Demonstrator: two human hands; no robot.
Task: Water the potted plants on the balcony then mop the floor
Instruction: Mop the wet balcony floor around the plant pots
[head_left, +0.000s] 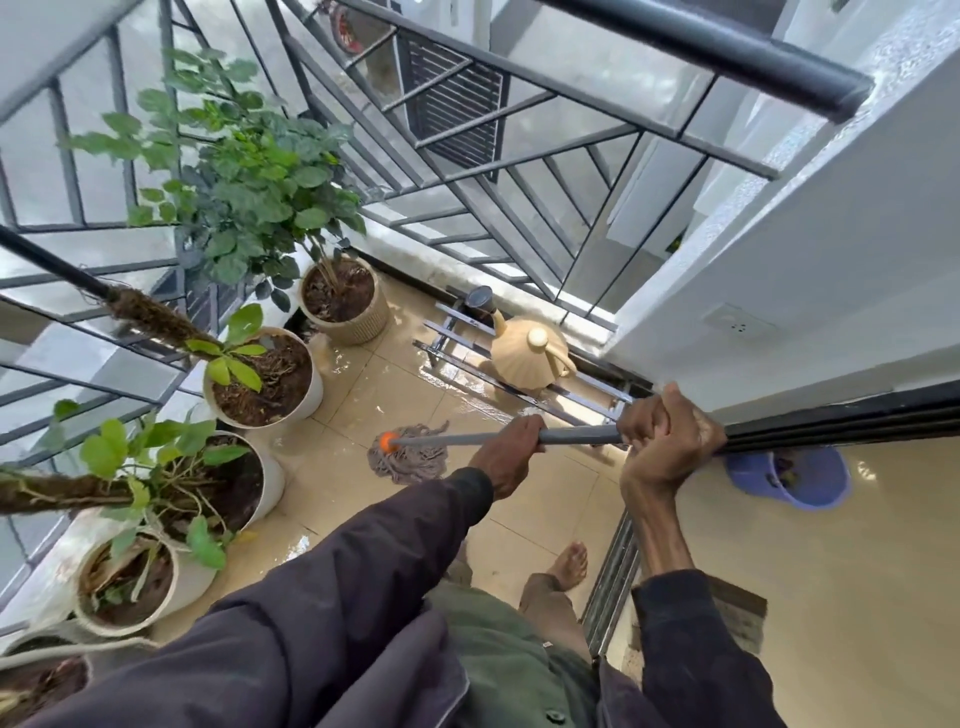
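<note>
— Site?
— Balcony. Beige tiled floor (358, 387), wet and glossy, with a grey metal railing (467, 171) along its outer sides.

— Item one?
— Mop. The grey mop handle (576, 435) runs through both fists; the stringy mop head (415, 462), with an orange collar, lies on the tiles just beyond the left fingers.

— Hands?
— The left hand (511, 452) is wrapped around the lower handle, fingers curled close together over the top. The right hand (665, 441) grips the upper end, fingers pressed together and folded tight around it.

— Item two?
— A cream watering can (530, 358), upright, resting on a chrome metal rack (462, 364) lying flat on the floor, just beyond the stretch of handle between the two sets of fingers.

— Item three?
— The potted plants (265, 382), in pale round pots lined along the railing, well to the left of the left fingers; dark soil shows in each.

— Sundries?
— A purple bucket (802, 480) on the indoor floor, just right of the right fingers. A bare foot (569, 566) on the tiles below both hands, beside the sliding door track (613, 582).
</note>
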